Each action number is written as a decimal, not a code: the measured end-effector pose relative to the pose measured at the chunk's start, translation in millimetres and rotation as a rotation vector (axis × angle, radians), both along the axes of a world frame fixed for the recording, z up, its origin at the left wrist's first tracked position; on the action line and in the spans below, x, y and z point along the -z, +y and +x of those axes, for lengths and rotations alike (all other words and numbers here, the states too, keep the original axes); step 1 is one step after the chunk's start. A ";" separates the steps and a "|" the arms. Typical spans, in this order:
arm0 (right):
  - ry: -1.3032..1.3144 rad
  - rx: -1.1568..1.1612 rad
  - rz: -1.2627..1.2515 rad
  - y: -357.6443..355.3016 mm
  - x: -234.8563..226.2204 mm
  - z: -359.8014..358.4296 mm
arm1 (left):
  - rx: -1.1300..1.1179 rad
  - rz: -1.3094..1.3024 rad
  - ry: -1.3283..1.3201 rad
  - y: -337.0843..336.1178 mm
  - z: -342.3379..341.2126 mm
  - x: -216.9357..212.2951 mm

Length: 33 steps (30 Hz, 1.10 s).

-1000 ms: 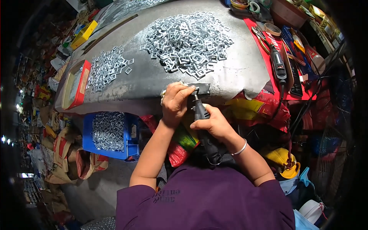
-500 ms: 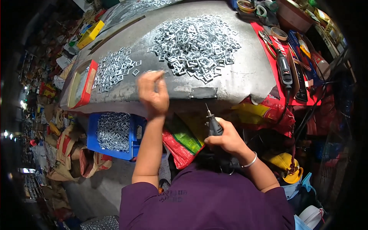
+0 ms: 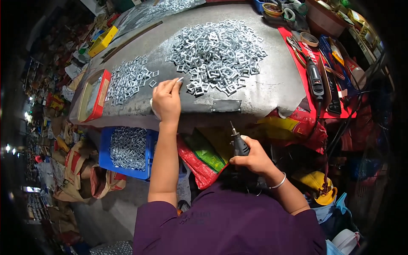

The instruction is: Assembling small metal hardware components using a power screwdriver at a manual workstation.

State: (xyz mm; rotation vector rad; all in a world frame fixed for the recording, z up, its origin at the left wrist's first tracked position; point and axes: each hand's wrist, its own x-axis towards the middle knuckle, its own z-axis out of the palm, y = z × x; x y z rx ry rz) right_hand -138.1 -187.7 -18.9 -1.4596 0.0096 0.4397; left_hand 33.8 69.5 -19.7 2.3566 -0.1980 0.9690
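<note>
My left hand (image 3: 166, 102) is over the near edge of the grey worktable, closed in a pinch. A small metal square frame (image 3: 180, 79) pokes out between its thumb and fingertips. Just beyond lies a large heap of similar metal frames (image 3: 219, 55), and a flatter scatter of frames (image 3: 129, 78) spreads to the left. My right hand (image 3: 256, 158) wraps round a dark rotary tool (image 3: 241, 147), held in front of the table edge. The tool's thin bit points up and slightly left, apart from the metal pieces.
A red-sided box (image 3: 102, 93) stands at the table's left edge. Below it, a blue bin (image 3: 148, 159) holds many metal frames. A second rotary tool (image 3: 315, 78) lies on red sheeting at the right, beside pliers (image 3: 296, 45) and a tape roll (image 3: 309, 39). Cables hang at far right.
My left hand, blurred before, now shows clearly, its fingers more closed round the metal frame. My right hand and the rotary tool have shifted slightly right and nearer me.
</note>
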 end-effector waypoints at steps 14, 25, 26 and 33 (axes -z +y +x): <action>0.084 0.055 0.136 8.3 8.7 16.8 | 0.602 -0.176 -0.189 -71.4 -56.5 21.0; 0.195 0.062 0.265 11.0 -11.6 31.7 | 0.585 -0.083 -0.198 -68.4 -58.7 32.0; 0.178 0.055 0.257 10.5 -12.4 31.4 | 0.573 -0.069 -0.208 -68.8 -59.0 32.6; 0.174 0.082 0.272 20.6 -11.2 29.8 | 0.579 -0.066 -0.209 -72.4 -59.6 29.2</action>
